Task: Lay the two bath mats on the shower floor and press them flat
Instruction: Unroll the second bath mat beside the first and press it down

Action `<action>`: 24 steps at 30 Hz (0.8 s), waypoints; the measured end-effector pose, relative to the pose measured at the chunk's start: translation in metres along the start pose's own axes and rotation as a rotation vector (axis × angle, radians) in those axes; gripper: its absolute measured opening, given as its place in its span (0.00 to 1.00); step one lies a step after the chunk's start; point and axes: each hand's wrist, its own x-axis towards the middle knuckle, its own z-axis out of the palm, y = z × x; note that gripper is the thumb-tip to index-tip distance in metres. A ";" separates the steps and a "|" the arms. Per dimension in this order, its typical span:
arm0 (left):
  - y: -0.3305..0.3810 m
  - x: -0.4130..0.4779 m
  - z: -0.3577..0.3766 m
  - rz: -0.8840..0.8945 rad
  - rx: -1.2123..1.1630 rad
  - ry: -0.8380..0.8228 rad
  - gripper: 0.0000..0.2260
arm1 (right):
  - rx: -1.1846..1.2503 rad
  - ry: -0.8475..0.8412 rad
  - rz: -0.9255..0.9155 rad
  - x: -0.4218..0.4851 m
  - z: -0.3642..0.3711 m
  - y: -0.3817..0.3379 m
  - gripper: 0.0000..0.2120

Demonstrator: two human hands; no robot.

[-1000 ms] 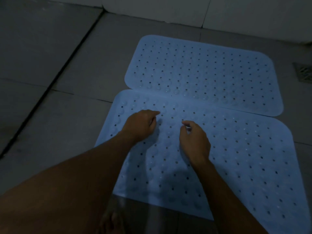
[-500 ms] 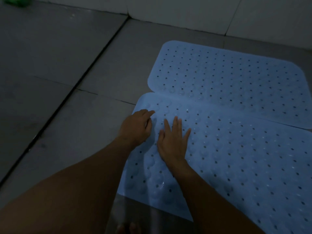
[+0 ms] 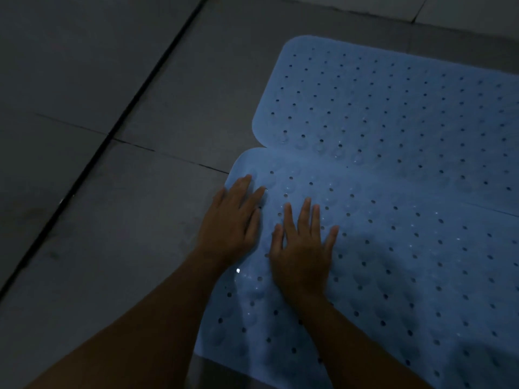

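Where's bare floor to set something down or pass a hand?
Free: grey tiled floor left of both mats, up to the dark groove and past it; also the strip beyond the far blue perforated mat. Crowded: far-left corner of the near blue perforated mat, under the flat left hand and right hand. Mats meet, no gap.

Two blue bath mats: near mat [image 3: 393,276], far mat [image 3: 393,108]; two hands: left hand [image 3: 230,228], right hand [image 3: 302,254].
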 end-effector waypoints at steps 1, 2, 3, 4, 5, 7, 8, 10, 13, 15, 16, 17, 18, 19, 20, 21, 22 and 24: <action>-0.001 -0.001 0.002 -0.021 0.007 -0.027 0.22 | -0.002 -0.017 0.008 0.001 -0.001 -0.001 0.24; -0.002 -0.003 0.004 -0.039 0.010 -0.054 0.22 | -0.011 -0.027 0.013 0.001 -0.002 -0.002 0.24; -0.002 -0.005 0.006 -0.056 0.014 -0.078 0.23 | -0.018 -0.033 0.020 0.001 -0.003 -0.003 0.24; -0.003 -0.007 0.009 -0.062 0.021 -0.100 0.23 | -0.021 -0.037 0.024 0.001 -0.003 -0.004 0.24; -0.002 -0.009 0.012 -0.064 0.032 -0.118 0.24 | -0.019 -0.040 0.027 0.001 -0.004 -0.004 0.24; 0.000 -0.013 0.019 -0.073 0.057 -0.129 0.25 | -0.008 -0.028 0.023 0.000 -0.003 -0.003 0.24; 0.001 -0.015 0.023 -0.083 0.066 -0.125 0.25 | -0.001 -0.019 0.020 0.000 -0.003 -0.003 0.24; 0.003 -0.017 0.027 -0.101 0.074 -0.108 0.25 | 0.019 -0.004 0.013 -0.001 -0.003 -0.003 0.24; 0.002 -0.017 0.027 -0.088 0.068 -0.083 0.24 | 0.034 0.007 0.004 -0.002 -0.002 -0.003 0.23; 0.003 -0.018 0.027 -0.080 0.062 -0.068 0.24 | 0.037 0.006 0.000 -0.002 -0.002 -0.002 0.23; 0.003 -0.018 0.027 -0.081 0.063 -0.067 0.24 | 0.034 0.001 -0.001 -0.002 -0.002 -0.002 0.24; 0.003 -0.018 0.027 -0.084 0.065 -0.069 0.24 | 0.028 -0.006 -0.001 -0.002 -0.002 -0.002 0.24; 0.004 -0.018 0.027 -0.087 0.065 -0.072 0.24 | 0.021 -0.012 0.002 -0.002 -0.002 -0.002 0.24; 0.004 -0.017 0.027 -0.090 0.065 -0.076 0.24 | 0.013 -0.013 0.004 -0.003 -0.002 -0.001 0.24; 0.003 -0.017 0.027 -0.099 0.061 -0.082 0.24 | 0.006 -0.011 0.004 -0.003 -0.001 -0.001 0.24; 0.003 -0.017 0.027 -0.105 0.055 -0.084 0.23 | -0.004 -0.007 0.001 -0.004 -0.001 -0.001 0.24; 0.003 -0.017 0.027 -0.106 0.051 -0.084 0.23 | -0.013 -0.004 -0.001 -0.004 -0.001 -0.001 0.24; 0.002 -0.017 0.027 -0.103 0.048 -0.081 0.23 | -0.016 -0.009 -0.003 -0.004 -0.001 -0.001 0.24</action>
